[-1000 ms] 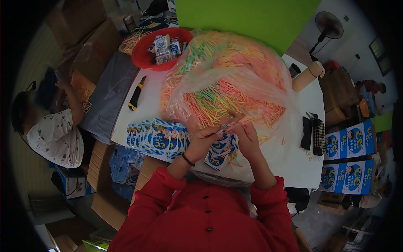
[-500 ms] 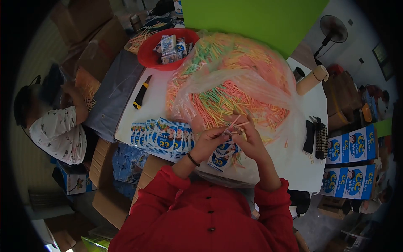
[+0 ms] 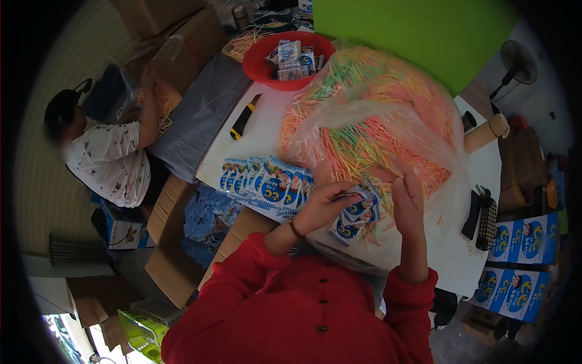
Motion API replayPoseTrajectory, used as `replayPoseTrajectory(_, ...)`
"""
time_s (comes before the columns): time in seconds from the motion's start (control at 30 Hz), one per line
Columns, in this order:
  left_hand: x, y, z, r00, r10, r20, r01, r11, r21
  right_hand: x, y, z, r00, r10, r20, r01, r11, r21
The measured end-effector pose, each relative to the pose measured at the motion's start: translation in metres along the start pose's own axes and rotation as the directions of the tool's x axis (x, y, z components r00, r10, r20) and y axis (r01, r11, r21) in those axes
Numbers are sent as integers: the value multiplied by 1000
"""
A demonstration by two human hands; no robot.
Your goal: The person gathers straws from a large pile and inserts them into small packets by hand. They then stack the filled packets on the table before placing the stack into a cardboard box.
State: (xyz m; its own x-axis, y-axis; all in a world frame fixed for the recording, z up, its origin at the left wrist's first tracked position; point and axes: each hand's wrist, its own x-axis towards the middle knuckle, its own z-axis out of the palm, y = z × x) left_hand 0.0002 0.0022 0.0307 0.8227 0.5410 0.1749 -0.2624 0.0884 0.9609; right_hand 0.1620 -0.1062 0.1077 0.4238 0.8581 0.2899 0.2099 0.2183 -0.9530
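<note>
Pinched in the fingers of my left hand (image 3: pixel 324 209) is a small blue-and-white printed packet (image 3: pixel 367 205). Whether anything is inside it cannot be made out. My right hand (image 3: pixel 407 197) is raised just right of the packet, fingers apart and slightly blurred, holding nothing visible. Under the held packet another packet (image 3: pixel 345 232) lies on the table. Beyond my hands a clear plastic bag (image 3: pixel 418 112) spreads open, full of thin pink, yellow and green sticks (image 3: pixel 357 142). To the left of my left hand lies an overlapping row of blue-and-white packets (image 3: pixel 270 185).
A red bowl (image 3: pixel 262 68) of small packets stands at the back, with a yellow-and-black utility knife (image 3: pixel 244 119) nearer me. Open cardboard box flaps (image 3: pixel 167 209) adjoin the table's left edge. Another person (image 3: pixel 112 148) sits at left. Printed cartons (image 3: pixel 515 294) are stacked at right.
My hands have separated: the right has opened and moved away from the left. The small pink sticks at my fingers no longer show, and the packet is now in my left hand. The view has shifted.
</note>
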Motion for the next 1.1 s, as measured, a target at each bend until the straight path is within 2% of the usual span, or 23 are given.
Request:
replayPoseTrajectory(0.03,-6,10,-8,995,78,-54,-74,995,68,1,-4,-6,1000,2,-10,-2,1000,-9)
replayPoseTrajectory(0.1,-27,32,-31,967,-83,-240,114,986,121,-4,-13,-32,978,78,-194,31,863,505)
replayPoseTrajectory(0.13,-34,45,-40,943,-119,-310,148,986,73,-8,-15,-48,970,81,-227,37,879,475)
replayPoseTrajectory(0.17,-39,54,-52,913,-157,-376,178,984,22,-11,-15,-65,912,202,-357,-47,916,398)
replayPoseTrajectory(0.2,-43,52,-67,911,-138,-389,206,969,139,-14,-14,-80,822,298,-485,-139,931,336)
replayPoseTrajectory(0.23,-47,49,-81,908,-108,-405,227,939,258,-18,-9,-91,813,283,-508,-132,941,312)
replayPoseTrajectory(0.27,-50,43,-91,917,-108,-385,214,946,245,-23,2,-100,796,271,-542,-235,962,137)
replayPoseTrajectory(0.3,-55,35,-100,918,148,-368,166,699,696,-25,16,-109,781,256,-570,-335,941,-36)
replayPoseTrajectory(0.33,-57,29,-101,902,365,-228,139,254,957,-29,32,-119,809,160,-565,-307,935,-175)
replayPoseTrajectory(0.37,-56,32,-93,903,367,-222,127,264,956,-32,44,-129,805,152,-574,-307,933,-185)
replayPoseTrajectory(0.4,-53,43,-82,876,419,-237,209,112,971,-35,54,-138,884,24,-466,-299,796,-526)
replayPoseTrajectory(0.43,-50,52,-72,847,473,-243,295,-39,955,-36,58,-144,948,-51,-313,-233,559,-796)
replayPoseTrajectory(0.5,-44,62,-59,855,488,-176,221,-36,975,-30,66,-157,958,-17,-286,-241,494,-836)
replayPoseTrajectory(0.57,-39,59,-45,857,501,-119,159,-38,987,-14,78,-169,972,167,-164,-230,542,-809)
replayPoseTrajectory(0.6,-32,52,-38,901,429,-58,13,107,994,-1,89,-173,973,164,-164,-228,542,-809)
replayPoseTrajectory(0.67,-16,39,-19,936,347,52,-174,332,927,32,105,-180,989,-137,62,111,393,-913)
replayPoseTrajectory(0.7,-9,32,-9,939,333,83,-221,403,888,48,102,-184,987,-149,58,112,393,-913)
replayPoseTrajectory(0.77,1,21,2,953,292,85,-204,409,889,74,91,-192,923,-65,-380,-254,639,-726)
replayPoseTrajectory(0.9,7,9,7,984,172,53,-122,419,900,87,124,-209,969,-188,-161,-46,504,-863)
replayPoseTrajectory(0.97,10,1,10,989,144,38,-95,416,905,90,157,-211,977,-209,35,57,97,-994)
replayPoseTrajectory(1.0,13,-3,12,994,108,22,-65,411,909,91,152,-201,977,-211,36,58,98,-993)
replayPoseTrajectory(1.07,18,-9,16,997,77,24,-50,368,928,84,141,-174,950,-181,-255,-231,144,-962)
replayPoseTrajectory(1.1,19,-12,17,999,40,25,-37,330,943,83,156,-174,950,-176,-258,-234,150,-961)
